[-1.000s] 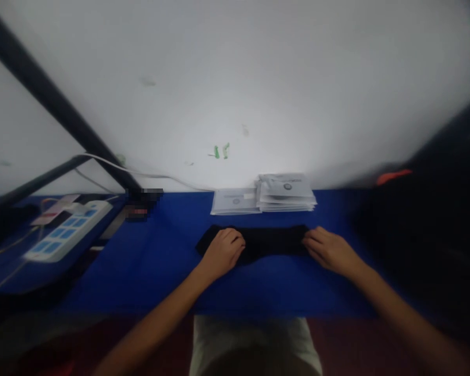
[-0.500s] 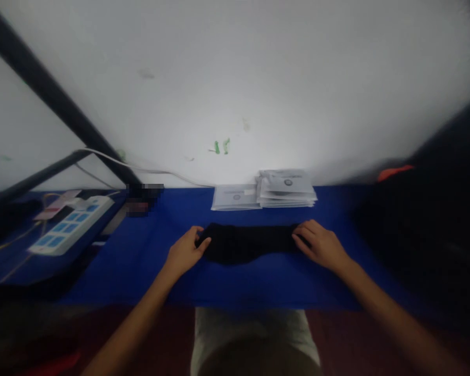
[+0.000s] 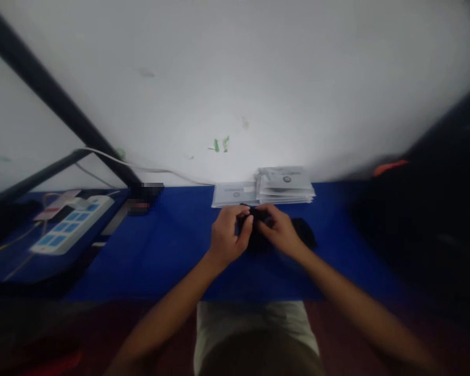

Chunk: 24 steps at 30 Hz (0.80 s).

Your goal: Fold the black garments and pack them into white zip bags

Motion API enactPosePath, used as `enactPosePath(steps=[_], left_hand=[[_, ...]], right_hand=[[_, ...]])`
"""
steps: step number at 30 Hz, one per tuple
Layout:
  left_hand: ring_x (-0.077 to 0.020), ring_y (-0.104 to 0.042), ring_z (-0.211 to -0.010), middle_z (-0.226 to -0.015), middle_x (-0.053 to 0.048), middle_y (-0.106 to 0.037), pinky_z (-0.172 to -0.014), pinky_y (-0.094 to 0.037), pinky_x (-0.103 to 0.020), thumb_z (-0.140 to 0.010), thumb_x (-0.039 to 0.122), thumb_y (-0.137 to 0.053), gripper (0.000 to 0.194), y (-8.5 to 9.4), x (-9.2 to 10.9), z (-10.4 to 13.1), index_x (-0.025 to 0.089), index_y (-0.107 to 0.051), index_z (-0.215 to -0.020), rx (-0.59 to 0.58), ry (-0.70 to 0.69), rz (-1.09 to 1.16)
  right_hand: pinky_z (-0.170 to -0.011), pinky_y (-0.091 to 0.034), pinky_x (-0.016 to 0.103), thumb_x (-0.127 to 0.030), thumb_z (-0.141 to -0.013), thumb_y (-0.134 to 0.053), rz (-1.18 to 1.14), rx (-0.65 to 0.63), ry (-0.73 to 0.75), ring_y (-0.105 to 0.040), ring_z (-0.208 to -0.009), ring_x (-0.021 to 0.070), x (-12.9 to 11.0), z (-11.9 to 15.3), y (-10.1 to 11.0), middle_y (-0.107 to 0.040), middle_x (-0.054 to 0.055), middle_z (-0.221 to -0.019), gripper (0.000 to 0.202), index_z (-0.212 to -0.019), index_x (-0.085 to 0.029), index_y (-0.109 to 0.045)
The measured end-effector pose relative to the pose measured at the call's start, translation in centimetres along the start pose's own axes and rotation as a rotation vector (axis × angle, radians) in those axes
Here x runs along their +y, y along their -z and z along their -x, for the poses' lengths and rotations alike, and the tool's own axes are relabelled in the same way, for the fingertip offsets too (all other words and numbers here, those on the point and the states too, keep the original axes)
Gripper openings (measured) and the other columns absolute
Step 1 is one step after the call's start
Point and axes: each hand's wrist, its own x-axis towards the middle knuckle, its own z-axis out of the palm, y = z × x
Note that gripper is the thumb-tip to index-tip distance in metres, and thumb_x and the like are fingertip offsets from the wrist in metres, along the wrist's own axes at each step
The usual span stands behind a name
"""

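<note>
A piece of black cloth (image 3: 304,233) lies bunched on the blue tabletop (image 3: 172,230), in front of the white packets. My left hand (image 3: 231,233) pinches its raised left part between thumb and fingers. Close beside it, my right hand (image 3: 279,228) grips the same cloth, fingers bent around a fold. The cloth's right end sticks out past my right hand and rests on the table. Its middle is partly hidden under both hands.
A stack of white printed packets (image 3: 285,185) stands against the wall, with a flatter packet (image 3: 235,194) to its left. On the left lie a white power strip (image 3: 72,225) and cables. A large dark mass (image 3: 426,230) fills the right side.
Both hands have come together near the middle, my left moving right and my right moving left. The cloth, stretched flat between them before, is now gathered and folded.
</note>
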Motion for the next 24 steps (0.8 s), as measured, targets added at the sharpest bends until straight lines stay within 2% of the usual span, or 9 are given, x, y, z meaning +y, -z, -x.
enactPosePath(steps=[1,3,7,10,14,16,19,22,24], left_hand=[[-0.0169,-0.062,-0.09,-0.096,-0.004,-0.064,-0.081,-0.05,-0.03,-0.09,0.028,-0.056,0.019,-0.2,-0.1,0.0,0.02,-0.057,-0.108,0.009,0.02,-0.016],[-0.0163,-0.063,-0.082,-0.09,-0.003,-0.065,-0.076,-0.05,-0.029,-0.091,0.031,-0.054,0.019,-0.9,-0.8,0.0,0.021,-0.056,-0.107,-0.06,0.138,-0.06],[-0.0181,-0.064,-0.073,-0.082,0.0,-0.066,-0.07,-0.049,-0.031,-0.091,0.039,-0.053,0.027,-3.2,-2.2,0.5,0.023,-0.053,-0.112,-0.393,0.37,-0.172],[-0.0251,-0.067,-0.083,-0.089,-0.005,-0.067,-0.073,-0.049,-0.036,-0.089,0.053,-0.052,0.043,-5.2,-2.2,0.8,0.023,-0.049,-0.12,-0.571,0.409,-0.213],[-0.0303,-0.067,-0.087,-0.09,-0.009,-0.067,-0.074,-0.049,-0.039,-0.084,0.067,-0.05,0.063,-7.2,-1.8,0.8,0.021,-0.043,-0.127,-0.701,0.482,-0.148],[-0.0299,-0.066,-0.088,-0.091,-0.008,-0.066,-0.075,-0.049,-0.039,-0.082,0.063,-0.057,0.067,-8.1,-2.0,0.9,0.021,-0.039,-0.131,-0.714,0.517,-0.104],[-0.0256,-0.065,-0.086,-0.092,-0.006,-0.064,-0.076,-0.049,-0.037,-0.08,0.042,-0.067,0.065,-9.1,-2.3,1.1,0.021,-0.035,-0.132,-0.668,0.524,-0.006],[-0.0196,-0.062,-0.084,-0.092,-0.003,-0.06,-0.078,-0.049,-0.034,-0.079,0.025,-0.066,0.06,-9.4,-2.2,1.4,0.021,-0.036,-0.13,-0.554,0.444,0.187],[-0.0176,-0.06,-0.086,-0.094,-0.003,-0.058,-0.081,-0.049,-0.033,-0.078,0.02,-0.064,0.057,-9.1,-1.6,1.2,0.022,-0.038,-0.129,-0.476,0.35,0.3]], right_hand=[[-0.068,-0.048,0.029,-0.027,-0.084,-0.058,-0.005,0.053,-0.033,-0.061,-0.077,0.0173,0.4,0.1,1.1,-0.066,0.002,-0.091,0.023,-0.106,-0.022,-0.059],[-0.07,-0.048,0.029,-0.029,-0.082,-0.061,0.0,0.146,-0.09,-0.06,-0.078,0.0175,1.6,0.6,3.6,-0.065,0.001,-0.089,0.021,-0.102,-0.022,-0.059],[-0.08,-0.046,0.034,-0.033,-0.08,-0.062,0.09,0.271,-0.156,-0.06,-0.082,0.0198,5.1,2.8,7.8,-0.065,0.002,-0.087,0.018,-0.092,-0.021,-0.059],[-0.079,-0.047,0.036,-0.033,-0.079,-0.06,0.188,0.257,-0.215,-0.061,-0.082,0.021,7.8,4.8,9.5,-0.065,0.002,-0.086,0.017,-0.09,-0.021,-0.059],[-0.078,-0.047,0.041,-0.03,-0.074,-0.059,0.469,0.21,-0.213,-0.059,-0.085,0.0257,10.5,6.9,10.9,-0.067,0.006,-0.088,0.019,-0.09,-0.021,-0.063],[-0.08,-0.048,0.045,-0.027,-0.072,-0.057,0.552,0.203,-0.195,-0.059,-0.088,0.0277,11.1,7.4,11.7,-0.066,0.008,-0.091,0.023,-0.093,-0.021,-0.064],[-0.087,-0.047,0.05,-0.022,-0.073,-0.053,0.588,0.227,-0.137,-0.059,-0.097,0.03,10.5,7.0,12.8,-0.065,0.011,-0.101,0.03,-0.1,-0.02,-0.063],[-0.1,-0.041,0.052,-0.022,-0.079,-0.053,0.557,0.244,-0.004,-0.055,-0.113,0.0311,7.9,5.4,13.2,-0.06,0.014,-0.118,0.035,-0.113,-0.02,-0.06],[-0.104,-0.039,0.05,-0.028,-0.082,-0.058,0.475,0.126,0.032,-0.053,-0.119,0.0297,5.5,3.7,12.8,-0.058,0.013,-0.125,0.043,-0.125,-0.022,-0.055]])
